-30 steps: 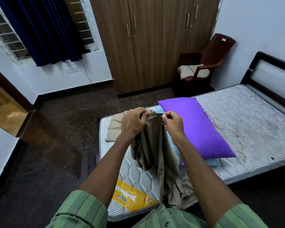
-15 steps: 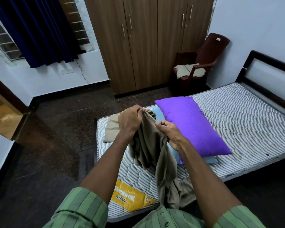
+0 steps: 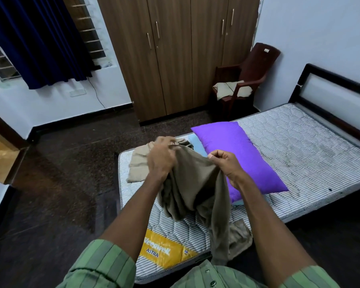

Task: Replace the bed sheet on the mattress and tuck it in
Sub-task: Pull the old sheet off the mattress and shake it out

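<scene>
The left hand (image 3: 161,157) bunches the top edge of the tan bed sheet (image 3: 192,188) in curled fingers, and the right hand (image 3: 227,163) pinches that same edge a little to the right, near the middle of the frame. From these two grips the cloth hangs in loose folds to the lower centre, its tail spilling over the near edge of the bare striped mattress (image 3: 299,154). It looks light, limp and thin, so I'd say it will sag and twist unless held by its hem or corners, hands spread wide. A second tan cloth (image 3: 138,165) lies folded left of centre; a purple pillow (image 3: 241,154) lies right of the hands.
</scene>
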Tool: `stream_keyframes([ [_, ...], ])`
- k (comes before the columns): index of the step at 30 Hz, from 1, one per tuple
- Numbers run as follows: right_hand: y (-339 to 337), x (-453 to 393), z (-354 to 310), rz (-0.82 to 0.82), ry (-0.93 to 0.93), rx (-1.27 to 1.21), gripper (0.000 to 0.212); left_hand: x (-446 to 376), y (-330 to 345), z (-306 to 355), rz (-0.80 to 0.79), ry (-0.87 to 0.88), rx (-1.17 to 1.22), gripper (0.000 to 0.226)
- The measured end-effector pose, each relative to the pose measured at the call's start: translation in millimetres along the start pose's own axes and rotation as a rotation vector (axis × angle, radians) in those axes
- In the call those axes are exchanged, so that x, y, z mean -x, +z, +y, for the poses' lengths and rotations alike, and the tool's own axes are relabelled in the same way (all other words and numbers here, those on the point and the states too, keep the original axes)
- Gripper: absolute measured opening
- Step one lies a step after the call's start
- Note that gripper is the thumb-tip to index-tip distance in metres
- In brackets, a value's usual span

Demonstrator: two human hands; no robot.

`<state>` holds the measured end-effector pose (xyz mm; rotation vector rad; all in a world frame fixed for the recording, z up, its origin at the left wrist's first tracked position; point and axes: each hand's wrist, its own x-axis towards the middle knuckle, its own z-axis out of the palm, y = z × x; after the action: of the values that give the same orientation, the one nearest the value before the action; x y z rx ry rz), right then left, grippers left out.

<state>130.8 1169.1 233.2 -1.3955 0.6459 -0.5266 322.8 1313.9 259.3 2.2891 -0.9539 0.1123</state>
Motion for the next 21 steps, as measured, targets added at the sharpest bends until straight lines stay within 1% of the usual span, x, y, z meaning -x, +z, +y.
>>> stream_keyframes([
  [2, 13.0, -1.1, -1.2, 0.024, -0.070, 0.134, 0.007, 8.5, 14.8, 15.6, -0.214, 0.265, 0.117, 0.047],
  [3, 19.3, -1.1, -2.0, 0.014, -0.094, 0.192, 0.006, 11.6, 24.2, 22.1, -0.322, 0.347, 0.170, 0.056],
  [4, 23.7, -0.3, -3.3, 0.004, -0.104, 0.221, 0.007, 14.0, 30.1, 27.6, -0.412, 0.359, 0.213, 0.060],
  [5, 25.3, 0.5, -3.8, 0.009, -0.103, 0.209, 0.008, 14.7, 35.9, 28.4, -0.470, 0.344, 0.256, 0.059],
  [6, 25.2, 2.4, -4.0, 0.020, -0.099, 0.171, 0.011, 14.3, 38.3, 25.8, -0.495, 0.324, 0.283, 0.052],
  [8, 21.1, 7.3, -2.2, 0.028, -0.081, 0.107, 0.015, 11.6, 37.1, 19.2, -0.507, 0.321, 0.297, 0.027],
  [9, 19.4, 10.0, -0.4, 0.021, -0.066, 0.098, 0.017, 9.7, 36.9, 15.1, -0.502, 0.317, 0.288, 0.018],
  [10, 19.1, 12.4, 1.7, 0.019, -0.048, 0.098, 0.020, 9.7, 34.7, 14.3, -0.476, 0.312, 0.263, 0.017],
  [12, 22.0, 16.5, 5.5, 0.015, -0.015, 0.124, 0.024, 11.4, 31.3, 15.7, -0.377, 0.293, 0.171, 0.020],
  [15, 24.1, 22.8, 8.3, 0.032, -0.030, 0.185, 0.031, 11.2, 24.8, 18.4, -0.208, 0.273, 0.081, 0.010],
  [19, 19.8, 32.7, 6.5, 0.070, -0.059, 0.217, 0.045, 2.1, 18.1, 14.5, -0.080, 0.238, 0.013, 0.012],
  [21, 14.5, 37.8, 8.2, 0.041, -0.027, 0.140, 0.049, -2.1, 12.2, 12.5, -0.016, 0.147, -0.011, 0.014],
])
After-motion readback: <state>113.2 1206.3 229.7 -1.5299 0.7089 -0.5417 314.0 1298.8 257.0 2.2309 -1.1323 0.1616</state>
